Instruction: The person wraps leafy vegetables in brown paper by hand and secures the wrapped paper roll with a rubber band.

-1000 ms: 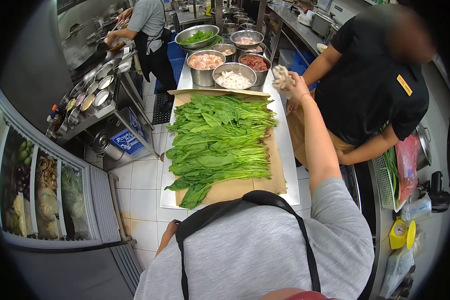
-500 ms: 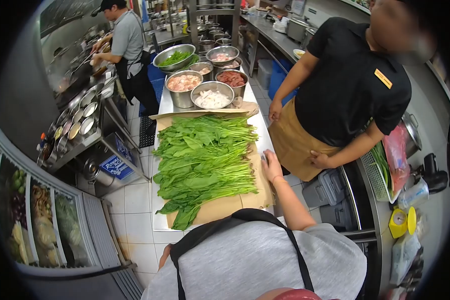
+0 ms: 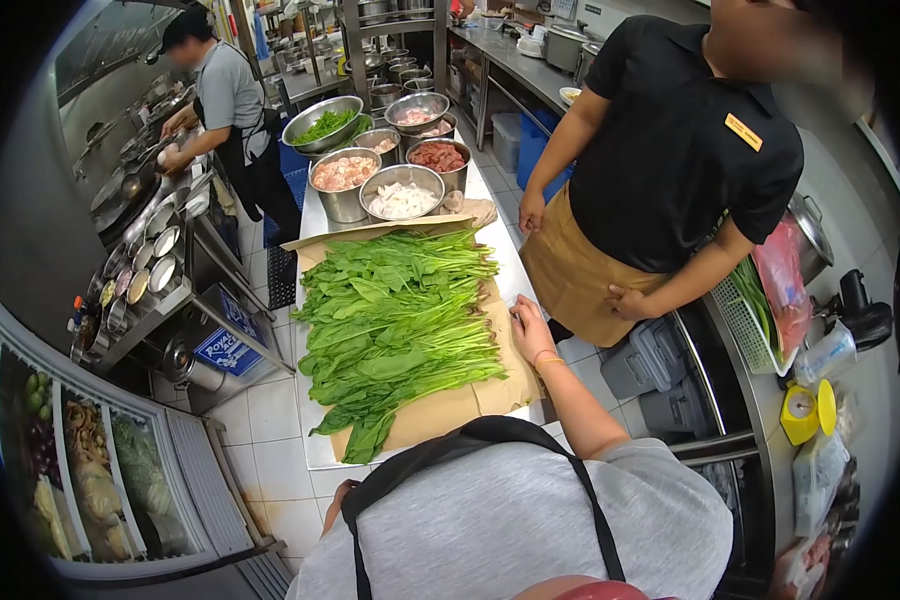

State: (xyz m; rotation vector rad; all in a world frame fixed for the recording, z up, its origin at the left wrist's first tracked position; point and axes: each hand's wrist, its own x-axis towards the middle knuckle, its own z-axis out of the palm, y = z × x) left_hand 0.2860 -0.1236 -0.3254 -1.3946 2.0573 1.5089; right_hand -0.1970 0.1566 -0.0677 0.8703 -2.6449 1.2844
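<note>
Greens (image 3: 395, 325), spread on paper (image 3: 460, 408): layout step, seemingly. Hands apart: right hand (image 3: 532, 332) curled alongside, left hand (image 3: 339, 501) mostly hidden; cannot tell grips. Adjusting leaves would need right uncurled.

Heathered grey short-sleeved shirt (image 3: 490, 520), black apron (image 3: 510, 430) with narrow straps — plus a thin orange bracelet (image 3: 547, 359).

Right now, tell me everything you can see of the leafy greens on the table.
The leafy greens lie flat in a wide, overlapping layer on brown paper spread over the metal-looking table. Their broad, smooth leaves are deep green and mostly point left; the slim, paler stems gather on the right, some with reddish-brown ends. They look whole, with no tie visible around them. Some leaves extend past the paper's left edge. Your right hand is beside the stem ends, apart from them.
</note>
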